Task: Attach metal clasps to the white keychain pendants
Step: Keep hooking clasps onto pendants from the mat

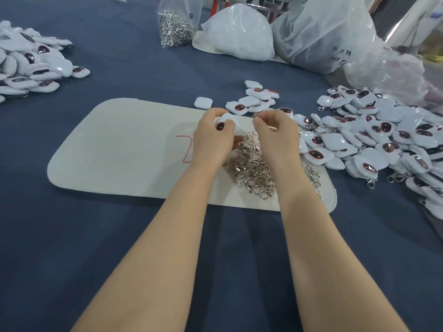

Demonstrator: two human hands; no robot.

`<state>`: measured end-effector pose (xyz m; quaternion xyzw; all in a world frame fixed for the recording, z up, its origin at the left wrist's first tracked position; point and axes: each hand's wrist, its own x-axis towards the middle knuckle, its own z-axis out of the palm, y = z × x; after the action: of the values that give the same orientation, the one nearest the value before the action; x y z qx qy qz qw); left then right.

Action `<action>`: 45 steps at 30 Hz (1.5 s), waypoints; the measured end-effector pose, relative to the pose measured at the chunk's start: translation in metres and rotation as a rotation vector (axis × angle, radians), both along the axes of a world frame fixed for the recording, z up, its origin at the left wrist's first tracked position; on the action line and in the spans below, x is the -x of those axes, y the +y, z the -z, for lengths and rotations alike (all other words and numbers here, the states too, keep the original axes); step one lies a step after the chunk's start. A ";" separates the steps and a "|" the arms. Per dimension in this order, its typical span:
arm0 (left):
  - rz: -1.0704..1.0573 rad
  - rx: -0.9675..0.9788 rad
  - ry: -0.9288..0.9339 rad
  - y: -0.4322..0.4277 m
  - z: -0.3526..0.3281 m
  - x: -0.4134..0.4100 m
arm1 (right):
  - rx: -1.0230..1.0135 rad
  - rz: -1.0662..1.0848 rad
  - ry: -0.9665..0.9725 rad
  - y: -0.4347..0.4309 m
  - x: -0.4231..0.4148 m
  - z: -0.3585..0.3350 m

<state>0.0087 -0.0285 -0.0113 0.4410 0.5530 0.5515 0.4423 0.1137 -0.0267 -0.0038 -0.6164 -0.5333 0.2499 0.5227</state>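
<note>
left hand [212,140] curled round one white pendant [227,121], dark oval face toward the camera, held above the white mat [115,149]. right hand [275,137] pinches a small metal clasp [256,115] at its fingertips, just beside the pendant; contact between the two cannot be told. loose clasps [254,173] heaped on the mat's right end, between the wrists. large pendant pile [383,137] at the right edge of the surface [96,248], some with clasps on. second pile [31,65] at the far left edge. bag of clasps [175,27] at the far edge.
</note>
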 end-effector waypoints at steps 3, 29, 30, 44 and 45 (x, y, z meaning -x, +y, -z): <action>0.033 -0.059 0.045 -0.002 -0.001 0.000 | 0.031 -0.058 0.075 -0.001 0.001 -0.001; 0.014 -0.227 0.482 0.004 0.012 -0.005 | -0.056 0.022 0.012 -0.004 0.005 -0.001; 0.027 -0.227 0.489 0.005 0.013 -0.006 | -0.049 0.029 0.046 -0.004 0.006 -0.001; -0.032 -0.201 0.464 0.005 0.010 -0.002 | 0.002 -0.008 0.111 -0.002 0.009 0.002; -0.037 -0.200 0.459 0.005 0.010 -0.002 | 0.021 -0.019 0.048 -0.002 0.009 0.003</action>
<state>0.0107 -0.0233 -0.0215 0.5860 0.5898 0.4966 0.2492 0.1051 -0.0288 -0.0069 -0.6106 -0.5239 0.2750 0.5264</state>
